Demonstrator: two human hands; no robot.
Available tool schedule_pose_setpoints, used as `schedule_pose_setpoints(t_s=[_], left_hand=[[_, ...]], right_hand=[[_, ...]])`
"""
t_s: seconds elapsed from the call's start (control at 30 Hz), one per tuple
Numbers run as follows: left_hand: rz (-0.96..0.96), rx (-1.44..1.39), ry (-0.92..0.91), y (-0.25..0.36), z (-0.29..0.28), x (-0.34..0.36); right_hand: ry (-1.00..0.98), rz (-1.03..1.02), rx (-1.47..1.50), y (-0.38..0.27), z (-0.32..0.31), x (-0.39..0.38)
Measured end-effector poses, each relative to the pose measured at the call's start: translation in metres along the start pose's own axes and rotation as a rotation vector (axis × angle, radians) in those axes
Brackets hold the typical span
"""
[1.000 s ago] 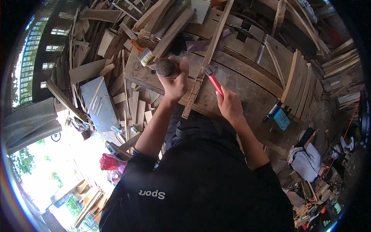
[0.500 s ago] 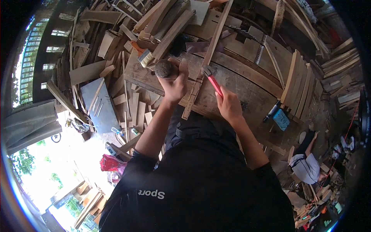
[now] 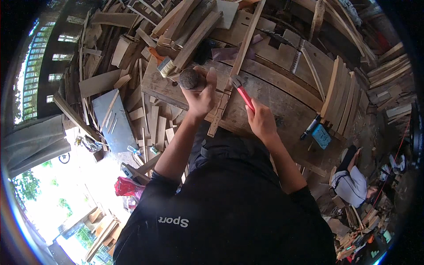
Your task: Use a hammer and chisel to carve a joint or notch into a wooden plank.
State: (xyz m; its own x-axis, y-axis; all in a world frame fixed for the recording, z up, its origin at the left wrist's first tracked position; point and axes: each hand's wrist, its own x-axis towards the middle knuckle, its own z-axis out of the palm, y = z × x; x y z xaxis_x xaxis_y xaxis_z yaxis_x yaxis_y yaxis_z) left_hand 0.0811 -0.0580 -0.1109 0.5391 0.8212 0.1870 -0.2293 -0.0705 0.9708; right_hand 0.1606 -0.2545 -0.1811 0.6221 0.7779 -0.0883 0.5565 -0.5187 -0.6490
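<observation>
A long, narrow wooden strip, brown, with dark lines and notched edges on its near end, lies across the workbench, that end jutting past the front edge. It runs between the hands: the left hand, just beside it, is curled around a dark, round-topped piece; the right hand is closed around a red-handled hammer, its head near the strip.
</observation>
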Motion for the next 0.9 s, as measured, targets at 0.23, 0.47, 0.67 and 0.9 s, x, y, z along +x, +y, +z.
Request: schedule_pose_setpoints(t_s=[0.23, 0.47, 0.67, 0.9], left_hand=[[-0.004, 0.012, 0.004, 0.0002, -0.0021, -0.0007], [-0.012, 0.019, -0.003, 0.001, -0.0034, -0.0009], [-0.002, -0.019, 0.015, 0.004, -0.0004, -0.0004], [0.004, 0.002, -0.013, 0.0013, 0.0001, -0.0012]], right_hand=[[-0.001, -0.008, -0.007, -0.0012, 0.0005, 0.0], [-0.044, 0.004, -0.017, -0.006, -0.0048, 0.001], [0.003, -0.012, 0.008, -0.0057, -0.003, 0.0005], [0.003, -0.014, -0.017, -0.0018, -0.0014, 0.0001]])
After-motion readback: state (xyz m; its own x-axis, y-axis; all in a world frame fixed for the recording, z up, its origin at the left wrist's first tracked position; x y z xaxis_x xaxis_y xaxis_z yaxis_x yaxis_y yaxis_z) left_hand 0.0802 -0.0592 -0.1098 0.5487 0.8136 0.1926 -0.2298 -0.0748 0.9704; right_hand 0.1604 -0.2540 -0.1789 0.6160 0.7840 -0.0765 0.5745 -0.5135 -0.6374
